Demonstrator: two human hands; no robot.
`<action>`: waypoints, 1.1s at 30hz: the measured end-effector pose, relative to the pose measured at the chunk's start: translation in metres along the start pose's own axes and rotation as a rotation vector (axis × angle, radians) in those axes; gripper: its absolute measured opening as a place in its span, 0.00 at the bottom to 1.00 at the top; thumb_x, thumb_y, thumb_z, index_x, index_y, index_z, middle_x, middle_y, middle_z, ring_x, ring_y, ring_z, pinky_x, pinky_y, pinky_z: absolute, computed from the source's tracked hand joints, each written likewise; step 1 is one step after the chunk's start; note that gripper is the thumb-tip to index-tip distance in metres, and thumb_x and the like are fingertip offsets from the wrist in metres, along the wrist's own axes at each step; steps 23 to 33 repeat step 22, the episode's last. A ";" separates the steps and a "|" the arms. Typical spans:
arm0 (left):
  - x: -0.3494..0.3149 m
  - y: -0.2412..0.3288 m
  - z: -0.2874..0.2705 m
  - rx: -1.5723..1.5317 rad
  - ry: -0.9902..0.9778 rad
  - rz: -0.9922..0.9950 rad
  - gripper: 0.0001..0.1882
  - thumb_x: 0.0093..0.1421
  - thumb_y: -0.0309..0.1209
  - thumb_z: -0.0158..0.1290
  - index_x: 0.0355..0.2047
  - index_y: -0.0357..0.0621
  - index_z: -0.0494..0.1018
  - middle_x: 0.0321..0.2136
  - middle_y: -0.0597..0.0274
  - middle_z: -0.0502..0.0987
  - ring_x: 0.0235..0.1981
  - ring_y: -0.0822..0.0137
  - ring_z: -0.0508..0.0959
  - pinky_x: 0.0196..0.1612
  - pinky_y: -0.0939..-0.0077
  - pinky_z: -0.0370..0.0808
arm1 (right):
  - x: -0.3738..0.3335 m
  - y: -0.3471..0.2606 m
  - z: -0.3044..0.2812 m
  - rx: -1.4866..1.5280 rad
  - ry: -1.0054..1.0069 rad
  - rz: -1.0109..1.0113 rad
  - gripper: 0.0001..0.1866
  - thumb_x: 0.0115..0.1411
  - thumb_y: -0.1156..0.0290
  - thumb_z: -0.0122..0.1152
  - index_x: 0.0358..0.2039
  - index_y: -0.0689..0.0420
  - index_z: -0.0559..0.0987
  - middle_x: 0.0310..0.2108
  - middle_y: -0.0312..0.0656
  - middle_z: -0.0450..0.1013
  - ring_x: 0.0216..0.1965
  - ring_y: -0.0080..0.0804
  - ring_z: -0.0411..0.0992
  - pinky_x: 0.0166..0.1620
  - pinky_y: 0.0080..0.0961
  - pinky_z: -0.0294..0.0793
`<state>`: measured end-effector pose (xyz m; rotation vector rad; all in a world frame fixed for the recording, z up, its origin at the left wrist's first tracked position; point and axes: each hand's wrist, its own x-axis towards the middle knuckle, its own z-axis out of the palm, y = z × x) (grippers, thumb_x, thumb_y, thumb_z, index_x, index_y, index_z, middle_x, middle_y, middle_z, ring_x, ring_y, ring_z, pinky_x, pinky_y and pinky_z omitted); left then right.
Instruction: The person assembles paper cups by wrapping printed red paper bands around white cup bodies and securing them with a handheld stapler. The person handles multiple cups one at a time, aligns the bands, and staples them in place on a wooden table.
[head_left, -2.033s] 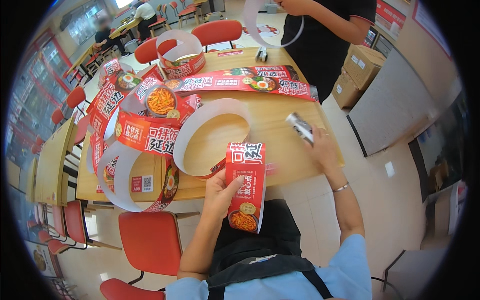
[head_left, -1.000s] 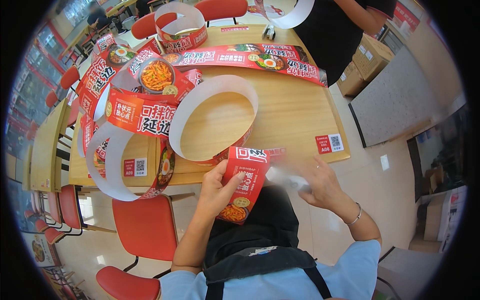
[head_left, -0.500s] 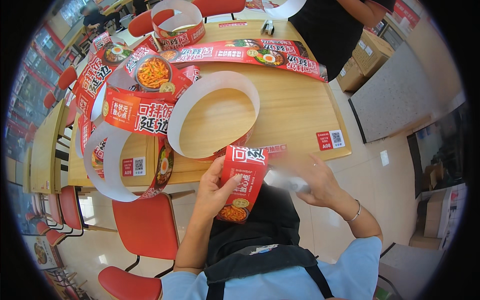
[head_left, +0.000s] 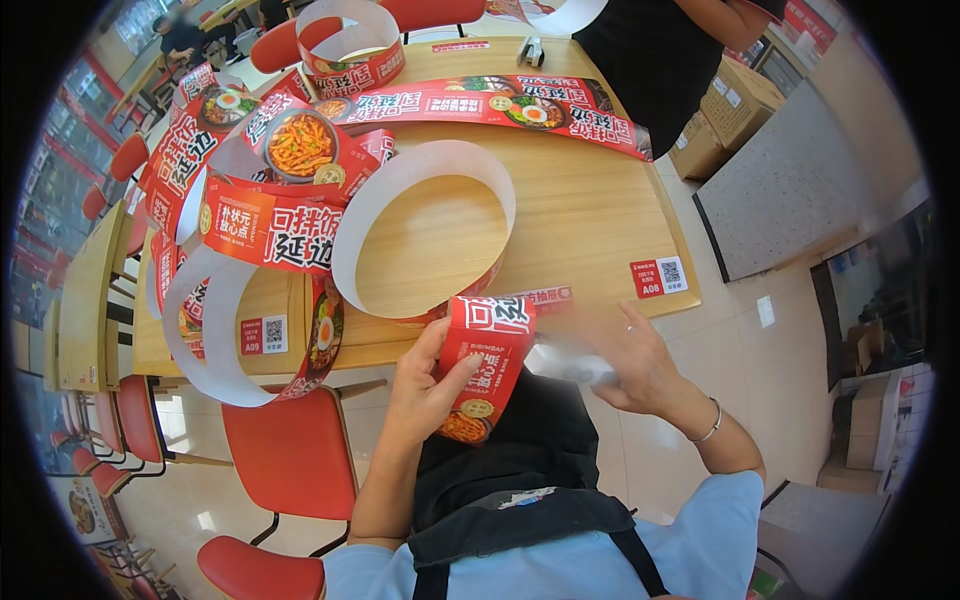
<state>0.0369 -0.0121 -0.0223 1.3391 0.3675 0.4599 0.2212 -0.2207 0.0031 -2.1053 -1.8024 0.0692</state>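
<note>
While left hand [head_left: 425, 385] pinches the red strip [head_left: 482, 365] flat, right hand [head_left: 630, 360] grips something pale, blurred; strip looks light, floppy paper, creases easily, best held near the end.

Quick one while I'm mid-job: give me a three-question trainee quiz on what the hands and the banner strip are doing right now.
1. True or false: the left hand grips the red printed end of the banner strip.
2. The right hand holds: A) a blurred pale object, B) a cardboard box, C) a red chair.
3. Fill in: the strip's white loop rests on the wooden ____.

Key: 1 true; 2 A; 3 table.
</note>
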 end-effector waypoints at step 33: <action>-0.006 0.008 0.001 0.159 -0.120 -0.090 0.17 0.60 0.22 0.53 0.50 0.34 0.71 0.39 0.63 0.79 0.39 0.78 0.76 0.44 0.82 0.73 | 0.010 -0.004 0.020 0.098 0.013 -0.036 0.41 0.39 0.67 0.73 0.56 0.61 0.67 0.41 0.47 0.71 0.39 0.45 0.72 0.37 0.36 0.73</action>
